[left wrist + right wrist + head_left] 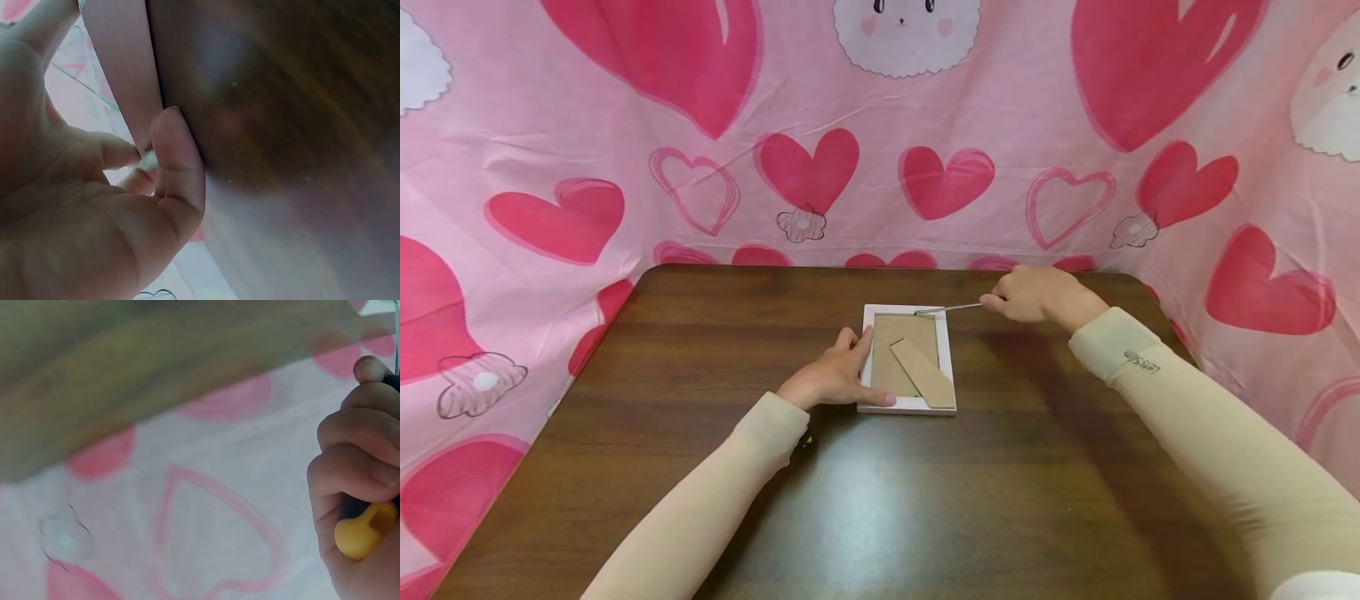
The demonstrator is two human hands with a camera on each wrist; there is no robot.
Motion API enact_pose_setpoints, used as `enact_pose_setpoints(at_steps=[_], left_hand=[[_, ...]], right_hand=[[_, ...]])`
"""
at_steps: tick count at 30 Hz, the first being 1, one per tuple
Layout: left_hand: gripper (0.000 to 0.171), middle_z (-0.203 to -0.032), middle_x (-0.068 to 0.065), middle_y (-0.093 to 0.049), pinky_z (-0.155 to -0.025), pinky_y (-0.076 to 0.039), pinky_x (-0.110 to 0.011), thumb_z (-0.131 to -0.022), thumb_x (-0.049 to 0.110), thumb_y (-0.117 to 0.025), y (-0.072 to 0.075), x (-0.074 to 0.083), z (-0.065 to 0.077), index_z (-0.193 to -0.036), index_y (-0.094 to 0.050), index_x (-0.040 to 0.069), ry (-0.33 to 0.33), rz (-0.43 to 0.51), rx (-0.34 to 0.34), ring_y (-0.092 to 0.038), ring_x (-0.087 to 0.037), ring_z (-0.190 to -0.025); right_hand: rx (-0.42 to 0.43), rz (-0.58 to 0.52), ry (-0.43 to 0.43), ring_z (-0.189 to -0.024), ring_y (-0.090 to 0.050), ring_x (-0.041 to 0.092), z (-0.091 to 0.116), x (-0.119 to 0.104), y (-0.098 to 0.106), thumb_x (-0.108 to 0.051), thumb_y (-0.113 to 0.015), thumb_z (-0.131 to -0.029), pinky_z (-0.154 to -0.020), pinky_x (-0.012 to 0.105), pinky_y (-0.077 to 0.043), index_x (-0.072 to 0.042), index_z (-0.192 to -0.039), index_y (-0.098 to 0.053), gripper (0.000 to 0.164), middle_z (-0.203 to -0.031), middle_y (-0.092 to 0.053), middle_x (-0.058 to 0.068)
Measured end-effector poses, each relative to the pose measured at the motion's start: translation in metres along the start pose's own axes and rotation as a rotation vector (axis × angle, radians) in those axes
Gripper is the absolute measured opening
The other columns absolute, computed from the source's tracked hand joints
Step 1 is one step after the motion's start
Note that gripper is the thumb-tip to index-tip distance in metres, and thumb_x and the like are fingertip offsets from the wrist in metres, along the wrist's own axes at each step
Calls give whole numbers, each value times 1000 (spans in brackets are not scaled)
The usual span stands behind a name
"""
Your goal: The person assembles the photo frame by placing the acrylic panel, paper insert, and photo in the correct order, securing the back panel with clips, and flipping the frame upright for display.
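A white picture frame (946, 346) lies face down on the table, its brown backing board (887, 367) and slanted easel stand (925, 375) showing. My left hand (835, 373) grips the frame's left side, thumb over the lower corner and other fingers along the edge. In the left wrist view, curled fingers (178, 156) bear against the frame's side. Beyond the frame's upper right, my right hand (1037, 293) holds a screwdriver (964, 307) by its black and yellow handle (365, 531). The thin metal shaft reaches leftward, its tip at the backing board's top edge.
The dark brown wooden table (737, 333) ends at a pink cloth (880, 108) printed with hearts, which hangs behind it and along both sides. The right arm's shadow falls across the table's right part.
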State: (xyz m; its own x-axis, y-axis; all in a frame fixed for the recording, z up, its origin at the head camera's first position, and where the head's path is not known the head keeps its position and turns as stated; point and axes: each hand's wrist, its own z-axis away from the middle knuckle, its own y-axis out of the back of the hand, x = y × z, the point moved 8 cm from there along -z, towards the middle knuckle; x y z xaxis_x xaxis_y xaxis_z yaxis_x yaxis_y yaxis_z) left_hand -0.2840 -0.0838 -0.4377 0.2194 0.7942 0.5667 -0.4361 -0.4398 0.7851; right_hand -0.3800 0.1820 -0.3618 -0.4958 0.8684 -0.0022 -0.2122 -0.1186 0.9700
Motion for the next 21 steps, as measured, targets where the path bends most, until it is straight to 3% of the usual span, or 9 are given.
enact_pose_setpoints(at_steps=[6,14,21], left_hand=[[128,-130,-11,-35,-89,-48,-36,-83,57,-87,0,2,0,-171,-9,7,10,-3,-9,-54,-28,-112],[128,-130,-11,-34,-86,-48,-36,-84,59,-86,1,3,0,-171,-8,6,16,-31,-21,-54,-28,-110],[128,-130,-11,-33,-87,-48,-36,-85,59,-85,-1,1,-3,-171,-6,6,16,-47,-33,-53,-28,-110]], right_hand=[[-40,139,0,-89,-68,30,-8,-18,28,-40,-54,-105,-77,61,-57,-15,-88,-75,37,-90,-70,7],[-52,252,1,-101,-69,32,-8,-41,44,-40,-55,-104,-73,64,-57,-13,-91,-72,35,-109,-73,10],[-4,335,6,-76,-66,29,-3,-62,52,-36,-58,-103,-59,62,-57,-12,-80,-70,36,-87,-71,9]])
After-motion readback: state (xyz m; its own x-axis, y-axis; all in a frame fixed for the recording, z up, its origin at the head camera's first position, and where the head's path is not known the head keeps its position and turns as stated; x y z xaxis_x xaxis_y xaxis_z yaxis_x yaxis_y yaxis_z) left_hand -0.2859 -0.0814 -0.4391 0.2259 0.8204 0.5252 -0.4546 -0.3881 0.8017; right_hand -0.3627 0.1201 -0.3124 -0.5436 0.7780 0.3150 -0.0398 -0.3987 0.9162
